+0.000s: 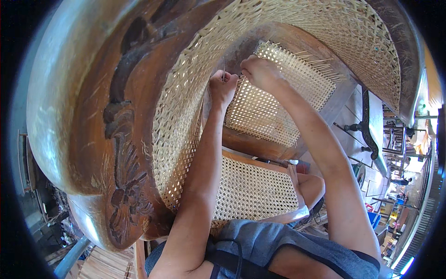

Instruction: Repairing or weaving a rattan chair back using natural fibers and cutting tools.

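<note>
- Nearest, at the lower edge, grey fabric with a dark strap (241, 267) covers the person's lap; both bare forearms rise from it.
- Just beyond lies a flat seat panel of woven cane (253, 190), pale straw in colour, with an open mesh of small holes, framed by a smooth brown wooden rail.
- To the left, a large curved wooden chair frame (93, 121) sweeps round, glossy and reddish brown, with a dark carved flower-and-leaf relief on its face. Inside its curve runs a broad band of the same pale cane webbing.
- Farther up sits a smaller cane panel (274, 102) in its own wooden frame, its far and right edges bristling with loose, unclipped strand ends.
- The left hand (223, 86) is at this panel's near-left corner, curled into a fist around a thin cane strand (224, 73) that stands up out of the fingers.
- The right hand (260, 72) is just beside it, resting on the panel's far-left corner, fingers bent down and pinched close against the weave; what they grip cannot be told.
- At the far right, a tiled floor (371, 179) and dark metal furniture legs show.
</note>
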A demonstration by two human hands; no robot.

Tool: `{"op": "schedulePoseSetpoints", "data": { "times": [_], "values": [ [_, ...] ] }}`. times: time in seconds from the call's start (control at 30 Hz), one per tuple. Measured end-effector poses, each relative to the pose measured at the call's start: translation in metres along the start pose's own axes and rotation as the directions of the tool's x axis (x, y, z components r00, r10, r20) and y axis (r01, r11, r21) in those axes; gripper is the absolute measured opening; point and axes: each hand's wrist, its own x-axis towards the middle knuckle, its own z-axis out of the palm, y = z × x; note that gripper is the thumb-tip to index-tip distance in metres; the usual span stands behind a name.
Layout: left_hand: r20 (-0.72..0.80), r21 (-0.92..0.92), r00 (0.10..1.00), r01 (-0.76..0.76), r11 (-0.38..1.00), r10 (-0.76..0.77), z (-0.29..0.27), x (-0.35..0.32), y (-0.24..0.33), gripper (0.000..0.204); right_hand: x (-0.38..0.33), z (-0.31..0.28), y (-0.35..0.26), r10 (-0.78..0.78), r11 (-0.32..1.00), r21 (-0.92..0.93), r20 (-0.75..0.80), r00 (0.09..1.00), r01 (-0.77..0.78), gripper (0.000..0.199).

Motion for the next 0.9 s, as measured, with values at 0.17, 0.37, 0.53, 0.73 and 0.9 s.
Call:
{"op": "schedulePoseSetpoints", "data": {
  "times": [0.17, 0.37, 0.53, 0.73, 0.9],
  "values": [
    [0.005, 0.004, 1.000, -0.018, 1.000, 0.018, -0.001, 0.002, -0.005, 0.020, 0.005, -0.003, 0.003, 0.080, 0.969, 0.242, -0.086, 0.993, -0.057, 0.015],
    [0.053, 0.000, 0.998, -0.022, 1.000, 0.022, -0.001, 0.003, -0.005, 0.017, 0.007, -0.010, -0.008, 0.150, 0.986, 0.073, 0.012, 0.989, -0.151, 0.017],
    [0.101, 0.059, 0.992, -0.078, 0.995, 0.071, 0.002, -0.004, -0.006, 0.014, -0.001, -0.001, 0.001, 0.145, 0.979, 0.152, -0.040, 0.989, -0.138, 0.016],
    [0.319, 0.323, 0.912, -0.362, 0.874, 0.259, 0.025, -0.047, 0.046, 0.014, -0.052, -0.014, -0.017, 0.560, 0.094, 0.936, 0.233, 0.795, -0.341, 0.040],
    [0.646, 0.363, 0.763, -0.325, 0.873, 0.016, 0.043, -0.077, 0.086, 0.032, -0.108, 0.009, 0.010, 0.775, 0.092, 0.996, -0.063, 0.629, -0.014, 0.027]
  ]
}}
